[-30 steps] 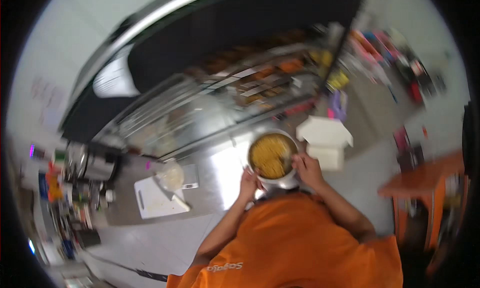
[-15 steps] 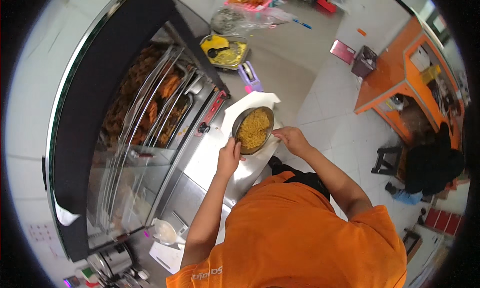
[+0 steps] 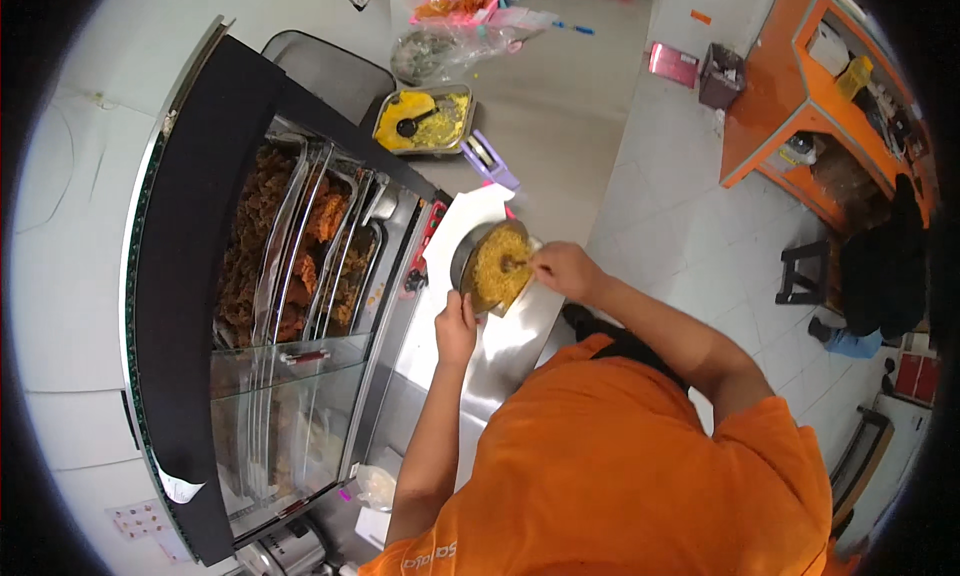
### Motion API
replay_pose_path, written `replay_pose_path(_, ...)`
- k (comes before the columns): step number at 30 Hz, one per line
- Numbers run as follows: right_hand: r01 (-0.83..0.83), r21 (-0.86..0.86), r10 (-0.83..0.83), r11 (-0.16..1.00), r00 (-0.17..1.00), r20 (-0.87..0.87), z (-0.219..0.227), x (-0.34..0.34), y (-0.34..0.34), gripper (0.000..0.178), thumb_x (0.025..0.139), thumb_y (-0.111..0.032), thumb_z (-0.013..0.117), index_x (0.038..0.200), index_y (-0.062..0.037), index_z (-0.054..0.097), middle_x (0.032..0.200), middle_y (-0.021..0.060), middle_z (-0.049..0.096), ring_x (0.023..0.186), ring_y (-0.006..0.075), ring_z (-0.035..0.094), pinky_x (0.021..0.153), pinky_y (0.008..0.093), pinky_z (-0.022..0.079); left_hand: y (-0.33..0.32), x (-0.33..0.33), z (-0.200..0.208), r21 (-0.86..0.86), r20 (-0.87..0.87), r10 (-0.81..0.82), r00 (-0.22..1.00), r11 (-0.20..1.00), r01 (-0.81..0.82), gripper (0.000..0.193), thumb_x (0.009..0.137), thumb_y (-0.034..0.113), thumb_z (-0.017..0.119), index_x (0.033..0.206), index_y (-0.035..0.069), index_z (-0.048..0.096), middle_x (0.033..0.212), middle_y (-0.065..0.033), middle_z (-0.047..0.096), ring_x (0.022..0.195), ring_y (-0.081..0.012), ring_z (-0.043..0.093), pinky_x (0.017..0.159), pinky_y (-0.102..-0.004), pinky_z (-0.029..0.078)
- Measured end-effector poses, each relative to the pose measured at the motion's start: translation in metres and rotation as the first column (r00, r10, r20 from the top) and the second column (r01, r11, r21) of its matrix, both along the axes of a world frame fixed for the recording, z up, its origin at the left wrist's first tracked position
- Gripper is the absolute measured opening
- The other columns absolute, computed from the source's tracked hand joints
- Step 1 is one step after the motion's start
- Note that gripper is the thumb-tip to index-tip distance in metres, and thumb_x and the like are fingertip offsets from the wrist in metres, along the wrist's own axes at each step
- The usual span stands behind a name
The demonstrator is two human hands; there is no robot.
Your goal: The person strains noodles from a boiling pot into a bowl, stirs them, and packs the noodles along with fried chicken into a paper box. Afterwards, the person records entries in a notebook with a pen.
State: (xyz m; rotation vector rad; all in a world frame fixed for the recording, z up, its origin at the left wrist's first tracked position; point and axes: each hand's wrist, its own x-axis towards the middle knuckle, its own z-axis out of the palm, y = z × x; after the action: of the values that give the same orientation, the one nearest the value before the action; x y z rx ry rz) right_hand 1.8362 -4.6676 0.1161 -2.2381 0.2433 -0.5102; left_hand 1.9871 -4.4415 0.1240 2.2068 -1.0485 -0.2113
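Your left hand (image 3: 456, 331) grips the tilted bowl (image 3: 463, 266), your right hand (image 3: 565, 273) apparently a utensil (image 3: 516, 264) in the noodles (image 3: 498, 251); hold the rim close over the white box (image 3: 468, 212).

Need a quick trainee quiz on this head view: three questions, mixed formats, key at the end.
1. Which hand holds the metal bowl of noodles at its lower left edge in the picture?
2. True or false: the black ladle lies in the bowl with the noodles.
3. Which stands right beside the purple tape dispenser? A) black stool B) tray of yellow food C) orange cabinet

Key: 1. The left hand. 2. False; it lies in the tray. 3. B.
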Motion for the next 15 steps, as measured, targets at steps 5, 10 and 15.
replay_pose_path(5, 0.123, 0.407, -0.17, 0.905, 0.982, 0.082, -0.031, 0.033, 0.043, 0.017, 0.083, -0.015, 0.069, 0.096, -0.0047, 0.069, 0.079, 0.0168, 0.07, 0.073, 0.0365, 0.068, 0.07, 0.0441, 0.055, 0.003, -0.001, -0.002, -0.066, -0.21, 0.014, 0.978, 0.997, -0.029, 0.024, 0.105, 0.016, 0.052, 0.09, 0.0, 0.043, 0.066, -0.0188, 0.065, 0.062, -0.0295, 0.073, 0.048, -0.0375, 0.052)
replay_pose_path(10, 0.071, -0.14, -0.125, 0.988, 0.894, -0.43, -0.028, 0.025, 0.055, 0.008, 0.085, -0.011, 0.064, 0.086, -0.003, 0.062, 0.081, 0.0192, 0.068, 0.074, 0.0377, 0.068, 0.065, 0.0472, 0.053, 0.01, -0.008, 0.001, -0.087, -0.281, 0.061, 0.958, 0.992, -0.088, 0.023, 0.106, 0.014, 0.052, 0.089, 0.0, 0.043, 0.067, -0.0169, 0.066, 0.063, -0.0273, 0.074, 0.048, -0.0362, 0.052)
replay_pose_path(15, 0.25, 0.093, -0.248, 0.964, 0.968, -0.03, 0.004, 0.044, 0.035, 0.006, 0.086, -0.011, 0.061, 0.087, -0.0051, 0.064, 0.078, 0.0188, 0.067, 0.074, 0.0391, 0.067, 0.066, 0.0491, 0.052, 0.014, -0.003, 0.007, -0.045, -0.226, 0.031, 0.974, 0.998, -0.042, 0.026, 0.107, 0.017, 0.05, 0.09, -0.001, 0.043, 0.07, -0.0177, 0.067, 0.065, -0.0277, 0.075, 0.048, -0.0336, 0.053)
